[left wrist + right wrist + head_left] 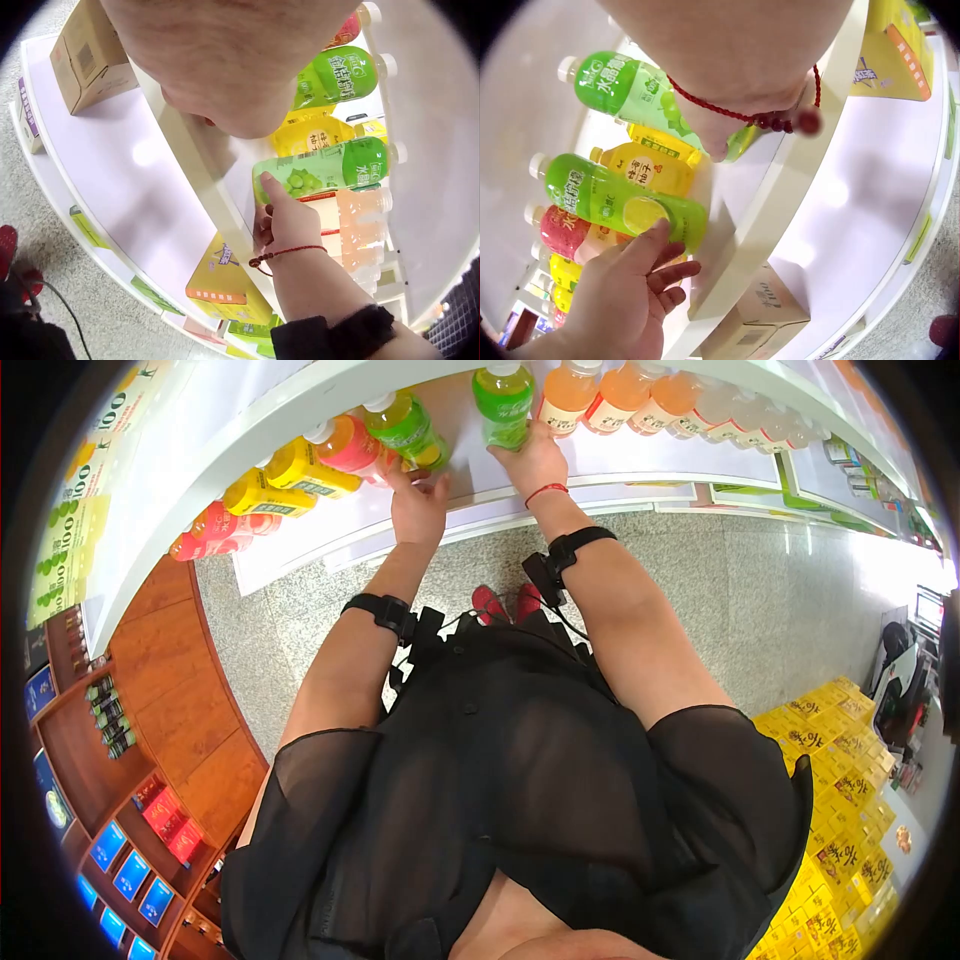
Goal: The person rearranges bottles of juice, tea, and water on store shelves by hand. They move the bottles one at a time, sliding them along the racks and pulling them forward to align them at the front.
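In the head view, my left hand (418, 510) is at the base of a green bottle with a lemon-slice label (405, 430). The right wrist view shows the thumb of this left hand (626, 296) against the lemon bottle (622, 202), its other fingers loosely bent beside the base. My right hand (535, 460), with a red bracelet, grips the lower part of a green grape bottle (503, 405). In the left wrist view, a digit of the right hand (294, 223) lies along the grape bottle (322, 171); its other fingers are bent near the base.
Peach-coloured bottles (570, 395) line the shelf at right; pink and yellow bottles (310, 468) stand at left. A yellow bottle (651, 166) is behind, between the two green ones. Cartons (94, 56) sit on a lower shelf (142, 150). Yellow boxes (840, 800) are stacked at lower right.
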Available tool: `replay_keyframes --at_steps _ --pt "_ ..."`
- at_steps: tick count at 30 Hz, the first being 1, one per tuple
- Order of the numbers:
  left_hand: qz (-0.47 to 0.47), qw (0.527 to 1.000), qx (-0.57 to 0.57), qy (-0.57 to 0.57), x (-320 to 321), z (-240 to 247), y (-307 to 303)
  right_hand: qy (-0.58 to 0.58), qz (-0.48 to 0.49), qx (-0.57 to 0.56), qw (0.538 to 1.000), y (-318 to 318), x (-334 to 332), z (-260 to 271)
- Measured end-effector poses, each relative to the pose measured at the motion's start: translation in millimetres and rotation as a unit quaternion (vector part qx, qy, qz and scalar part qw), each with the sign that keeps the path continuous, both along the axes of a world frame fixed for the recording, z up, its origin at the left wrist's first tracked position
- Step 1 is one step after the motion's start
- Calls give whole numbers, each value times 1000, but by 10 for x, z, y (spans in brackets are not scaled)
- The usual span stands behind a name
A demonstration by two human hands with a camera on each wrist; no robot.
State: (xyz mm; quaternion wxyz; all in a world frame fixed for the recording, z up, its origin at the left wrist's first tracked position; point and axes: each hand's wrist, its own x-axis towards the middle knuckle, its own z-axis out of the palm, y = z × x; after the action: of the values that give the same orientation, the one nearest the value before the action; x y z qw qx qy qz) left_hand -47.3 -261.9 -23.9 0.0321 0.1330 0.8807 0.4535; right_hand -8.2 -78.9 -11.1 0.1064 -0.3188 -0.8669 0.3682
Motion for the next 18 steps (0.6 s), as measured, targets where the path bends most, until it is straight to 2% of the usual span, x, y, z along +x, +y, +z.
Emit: replay_keyframes --at_steps 4,11,18 --pt "13 999 18 25 -2 -50 26 -5 -11 -16 1000 22 -1 3" --pt "46 998 48 4 26 70 146 -18 -4 -21 1000 44 -2 14" --pt "45 997 32 63 -20 -38 146 -19 -13 -3 1000 25 -13 43"
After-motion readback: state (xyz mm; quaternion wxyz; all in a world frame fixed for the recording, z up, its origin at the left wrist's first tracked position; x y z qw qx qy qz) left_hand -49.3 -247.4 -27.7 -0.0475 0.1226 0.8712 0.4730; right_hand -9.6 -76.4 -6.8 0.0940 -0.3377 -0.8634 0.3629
